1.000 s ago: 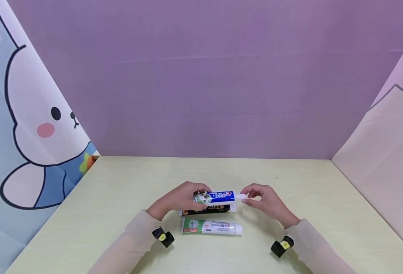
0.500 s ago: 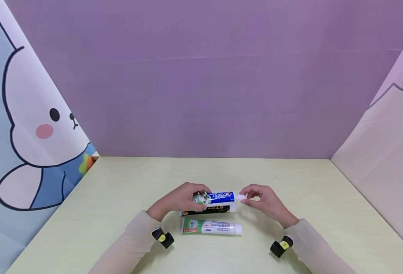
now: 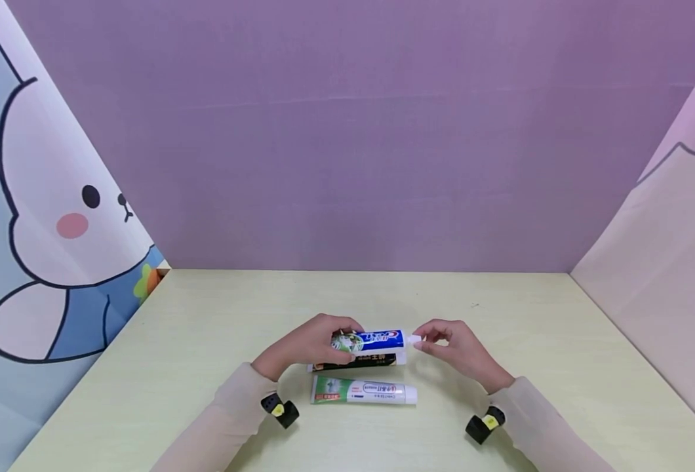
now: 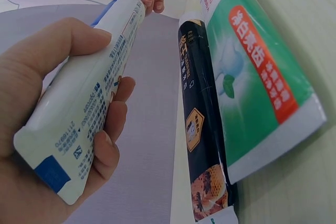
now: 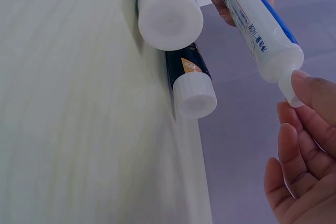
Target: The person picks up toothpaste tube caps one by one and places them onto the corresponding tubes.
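My left hand [image 3: 312,342] grips a blue, white and green toothpaste tube [image 3: 377,340], its thumb and fingers wrapped round the body in the left wrist view. The tube is raised off the table, narrow end to the right. At that end my right hand [image 3: 456,347] pinches the small white cap [image 5: 289,88] between thumb and index finger; the other fingers curl loosely below. Just under the held tube lies a black toothpaste tube [image 4: 202,124], partly covered in the head view. Nearer the front, a green and white toothpaste tube [image 3: 364,391] lies flat, its white cap facing right.
The pale wooden table [image 3: 253,301] meets a purple backdrop [image 3: 347,164] at its back edge. Printed cloth walls, one with a cartoon rabbit [image 3: 70,183], stand at both sides. Black wrist cameras [image 3: 280,410] are strapped to both wrists.
The head view has shifted slightly. Both hands keep the same hold on the tube and its cap, with almost no visible movement; the two other tubes lie as before.
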`<state>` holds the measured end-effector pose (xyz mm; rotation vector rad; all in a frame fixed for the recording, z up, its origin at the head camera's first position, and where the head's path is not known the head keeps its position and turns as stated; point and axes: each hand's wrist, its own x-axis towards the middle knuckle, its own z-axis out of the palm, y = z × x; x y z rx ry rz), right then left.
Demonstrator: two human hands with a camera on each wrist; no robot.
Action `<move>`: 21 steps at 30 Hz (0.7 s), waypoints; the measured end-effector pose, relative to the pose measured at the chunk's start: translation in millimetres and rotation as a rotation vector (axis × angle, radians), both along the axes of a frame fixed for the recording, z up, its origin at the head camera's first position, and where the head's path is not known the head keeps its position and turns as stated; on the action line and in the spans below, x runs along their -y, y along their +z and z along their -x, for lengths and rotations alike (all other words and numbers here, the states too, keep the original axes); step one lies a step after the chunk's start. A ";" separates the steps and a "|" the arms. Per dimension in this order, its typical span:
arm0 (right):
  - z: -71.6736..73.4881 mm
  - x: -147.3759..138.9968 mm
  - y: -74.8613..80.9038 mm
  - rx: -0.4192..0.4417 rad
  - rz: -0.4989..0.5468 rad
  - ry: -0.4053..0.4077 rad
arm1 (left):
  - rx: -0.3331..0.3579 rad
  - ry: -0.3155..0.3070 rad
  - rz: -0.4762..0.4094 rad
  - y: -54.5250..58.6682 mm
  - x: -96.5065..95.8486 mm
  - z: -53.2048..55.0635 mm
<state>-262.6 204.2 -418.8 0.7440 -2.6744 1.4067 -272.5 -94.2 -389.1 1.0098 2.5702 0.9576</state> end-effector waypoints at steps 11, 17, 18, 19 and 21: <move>0.1 -1.0 -3.0 -0.012 -0.005 0.035 | 0.005 -0.005 0.005 -0.5 0.7 -2.0; -0.5 -1.3 -5.0 -0.019 0.005 0.063 | 0.003 -0.013 0.004 -0.1 1.1 -2.6; -0.5 -1.2 -5.6 -0.017 0.011 0.067 | 0.002 -0.015 0.005 0.0 1.2 -2.7; -0.5 -1.2 -6.1 -0.011 0.016 0.073 | 0.003 -0.017 0.006 -0.1 1.3 -2.6; -0.7 -1.1 -7.0 0.005 0.029 0.088 | 0.004 -0.020 0.008 -0.2 1.5 -2.7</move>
